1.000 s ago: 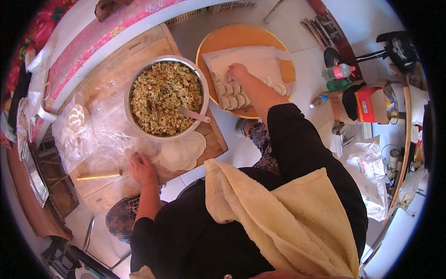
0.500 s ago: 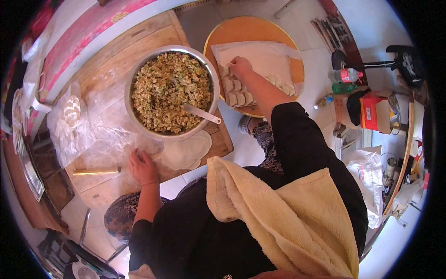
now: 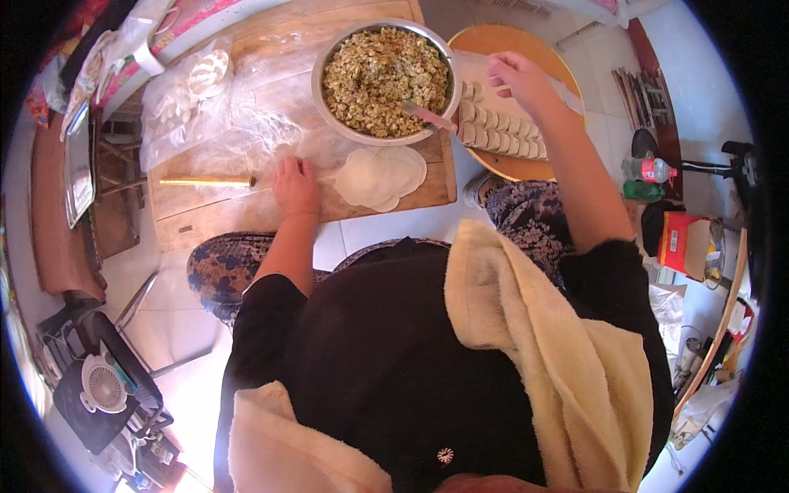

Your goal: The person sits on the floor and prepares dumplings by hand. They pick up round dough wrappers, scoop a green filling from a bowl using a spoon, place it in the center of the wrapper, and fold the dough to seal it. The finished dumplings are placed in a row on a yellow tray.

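My left hand (image 3: 297,187) rests on the floured wooden table (image 3: 193,223) with its fingers loosely bent and apart, holding nothing. To its right lies an overlapping pile of thin round dough wrappers (image 3: 380,177). My right hand (image 3: 523,85) hovers above a round board (image 3: 486,34), its fingers half curled and nothing visible in them. Below it, rows of folded dumplings (image 3: 503,131) lie on a pale cloth on that board. Between my hands stands a metal bowl (image 3: 319,82) of chopped filling (image 3: 385,74); a flat-handled spoon (image 3: 430,117) leans out over its rim.
A golden rolling pin (image 3: 207,181) lies left of my left hand. Beyond it, dough pieces (image 3: 208,74) sit on plastic sheeting. Bottles (image 3: 649,170) and a red box (image 3: 685,243) stand at the right. A yellow towel (image 3: 546,345) hangs over my front.
My right hand has lifted off the dumplings and moved back from them, its fingers loosening. My left hand stays on the table by the wrappers. The whole view has shifted.
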A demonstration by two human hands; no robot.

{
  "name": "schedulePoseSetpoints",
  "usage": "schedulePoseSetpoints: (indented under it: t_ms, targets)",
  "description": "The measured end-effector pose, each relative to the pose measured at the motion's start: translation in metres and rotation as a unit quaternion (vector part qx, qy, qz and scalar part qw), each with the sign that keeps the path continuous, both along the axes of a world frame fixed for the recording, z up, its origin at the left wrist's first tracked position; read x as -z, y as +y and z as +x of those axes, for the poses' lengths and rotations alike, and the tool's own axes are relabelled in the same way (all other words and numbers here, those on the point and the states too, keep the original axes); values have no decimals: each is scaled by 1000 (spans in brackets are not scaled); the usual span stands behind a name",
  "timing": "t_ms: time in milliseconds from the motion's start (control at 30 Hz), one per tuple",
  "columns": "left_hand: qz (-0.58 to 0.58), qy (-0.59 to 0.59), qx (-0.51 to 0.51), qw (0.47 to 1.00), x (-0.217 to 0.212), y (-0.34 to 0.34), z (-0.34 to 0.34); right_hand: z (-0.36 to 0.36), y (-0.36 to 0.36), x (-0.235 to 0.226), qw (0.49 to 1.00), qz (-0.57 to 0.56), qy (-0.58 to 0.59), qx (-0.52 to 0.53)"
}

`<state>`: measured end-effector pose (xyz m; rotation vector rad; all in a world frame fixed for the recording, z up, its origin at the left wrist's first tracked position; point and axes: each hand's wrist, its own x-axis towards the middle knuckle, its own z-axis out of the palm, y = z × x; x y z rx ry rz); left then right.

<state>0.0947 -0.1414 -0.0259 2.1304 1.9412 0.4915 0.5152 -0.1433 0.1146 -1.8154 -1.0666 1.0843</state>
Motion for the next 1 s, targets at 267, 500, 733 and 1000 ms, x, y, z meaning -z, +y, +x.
schedulePoseSetpoints:
  t_ms: [267, 500, 733, 1000]
  targets:
    - [-107, -150, 60, 981, -7, 2, 43, -69, -45, 26, 996, 82, 5, 25]
    - [-257, 20, 65, 964, -24, 21, 73, -78, -19, 36, 979, -23, -178, -98]
    - [-30, 57, 327, 943, -34, 10, 40, -97, -30, 22, 938, -53, -275, -205]
    - [-219, -92, 59, 970, -25, 19, 15, -92, -26, 35, 950, -37, -233, -205]
